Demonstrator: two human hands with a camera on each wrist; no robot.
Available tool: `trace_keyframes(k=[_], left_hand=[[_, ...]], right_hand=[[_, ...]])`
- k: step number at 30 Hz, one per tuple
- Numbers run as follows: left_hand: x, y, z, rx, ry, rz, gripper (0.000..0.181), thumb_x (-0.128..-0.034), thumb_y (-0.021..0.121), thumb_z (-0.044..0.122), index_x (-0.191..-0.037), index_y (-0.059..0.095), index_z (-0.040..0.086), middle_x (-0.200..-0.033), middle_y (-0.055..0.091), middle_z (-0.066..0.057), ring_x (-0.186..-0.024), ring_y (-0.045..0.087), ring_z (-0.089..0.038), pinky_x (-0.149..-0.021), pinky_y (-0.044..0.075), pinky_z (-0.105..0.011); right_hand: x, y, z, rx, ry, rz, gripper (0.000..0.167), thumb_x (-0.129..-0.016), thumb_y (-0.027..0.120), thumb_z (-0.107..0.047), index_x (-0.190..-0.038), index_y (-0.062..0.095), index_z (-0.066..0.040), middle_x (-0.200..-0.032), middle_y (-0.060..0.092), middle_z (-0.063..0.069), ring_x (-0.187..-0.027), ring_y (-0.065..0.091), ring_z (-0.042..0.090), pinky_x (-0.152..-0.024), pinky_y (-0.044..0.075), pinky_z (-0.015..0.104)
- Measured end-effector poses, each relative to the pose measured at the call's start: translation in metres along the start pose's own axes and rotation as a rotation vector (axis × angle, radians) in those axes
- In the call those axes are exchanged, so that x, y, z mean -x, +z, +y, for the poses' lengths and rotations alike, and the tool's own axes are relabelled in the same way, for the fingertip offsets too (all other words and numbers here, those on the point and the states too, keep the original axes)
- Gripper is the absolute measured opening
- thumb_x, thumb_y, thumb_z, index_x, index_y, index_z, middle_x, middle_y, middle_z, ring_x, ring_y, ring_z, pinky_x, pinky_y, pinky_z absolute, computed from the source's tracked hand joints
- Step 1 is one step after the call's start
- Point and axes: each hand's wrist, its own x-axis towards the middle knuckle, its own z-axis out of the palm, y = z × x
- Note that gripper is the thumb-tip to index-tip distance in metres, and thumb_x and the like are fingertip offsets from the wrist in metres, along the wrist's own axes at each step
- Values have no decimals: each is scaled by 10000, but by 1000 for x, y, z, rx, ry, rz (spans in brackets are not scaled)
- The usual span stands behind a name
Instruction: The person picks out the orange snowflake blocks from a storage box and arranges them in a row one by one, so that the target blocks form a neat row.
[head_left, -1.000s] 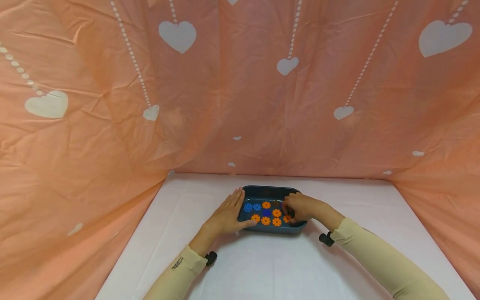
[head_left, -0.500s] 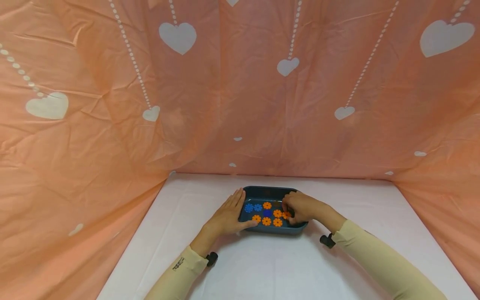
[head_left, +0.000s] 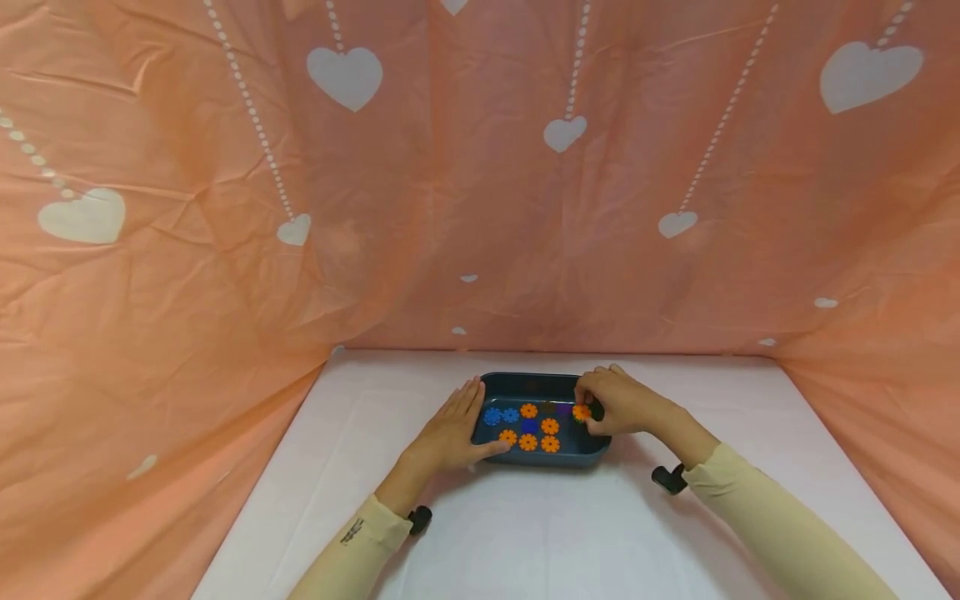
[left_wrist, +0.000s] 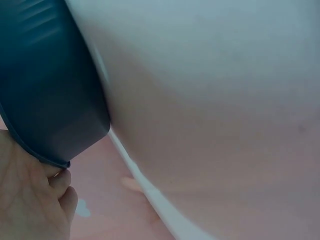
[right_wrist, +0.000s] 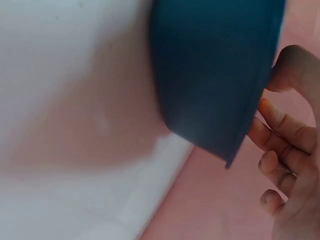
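A dark blue-grey rectangular pan [head_left: 547, 461] holds several flat flower-shaped pieces, orange [head_left: 528, 442] and blue [head_left: 492, 416]. Along the pan's left rim lies my left hand [head_left: 447, 435], fingers straight, with the thumb over the front rim. At the right end, my right hand [head_left: 622, 402] pinches an orange flower-shaped piece [head_left: 581, 412] between thumb and fingers. In the right wrist view, that hand [right_wrist: 295, 145] is by the rim, and the pan wall hides most of the piece. The left wrist view shows the left hand [left_wrist: 35, 195] touching the rim.
Inside the pan, a dark blue piece [head_left: 530, 426], a purple piece [head_left: 564, 410] and a brownish piece [head_left: 548, 408] lie among the flowers. The pan stands on a white-covered table [head_left: 547, 533]. Behind hangs a pink-orange curtain [head_left: 480, 192] with white hearts.
My right hand has moved right and slightly back, taking an orange flower-shaped piece from the front right of the pan. The purple piece is now uncovered. The left hand stays on the rim.
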Motion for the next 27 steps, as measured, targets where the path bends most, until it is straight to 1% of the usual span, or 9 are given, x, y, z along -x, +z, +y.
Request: trace_keyframes(k=[4,12,15,19,22,27], left_hand=[[0,0,-1,3,0,6,1191,-959,547,808,-1722,58,35,-1809,15,-118,-1674,34,-280,-1354,97,-448],[0,0,0,4,1,20,1183,-962,562,792,-1720,74,26,-1808,37,-129,-1673,51,-289,-1353,107,-453],[-1,1,0,1,5,23,1180,-967,555,793,-1720,70,25,-1808,35,-129,-1673,49,-289,-1353,111,-455],[0,2,0,10,7,26,1177,-969,553,791,-1720,69,25,-1808,30,-129,-1673,43,-290,-1352,112,-461],[1,2,1,11,4,25,1179,-967,548,798,-1721,65,31,-1809,23,-124,-1674,37,-285,-1353,108,-461],[1,2,2,11,-1,23,1182,-965,540,806,-1722,60,34,-1809,18,-119,-1674,32,-282,-1354,101,-459]], right_hand=[[7,-7,3,-4,20,23,261,-781,870,-170,-946,668,-185,-896,625,-69,-889,549,130,-844,419,383],[24,-17,13,-4,18,109,227,-771,818,-148,-941,668,-157,-869,601,-69,-861,523,143,-834,419,392],[31,-17,20,-14,27,131,236,-771,825,-145,-947,668,-164,-866,592,-75,-863,559,186,-832,418,396],[40,-14,29,-39,49,149,233,-771,825,-125,-933,664,-171,-862,617,-29,-880,605,265,-850,421,412],[46,-12,35,-50,77,150,225,-775,825,-133,-925,662,-177,-856,620,-18,-878,600,268,-838,417,402],[54,-6,43,-72,116,148,200,-786,820,-164,-919,672,-180,-848,614,-40,-846,569,208,-784,400,365]])
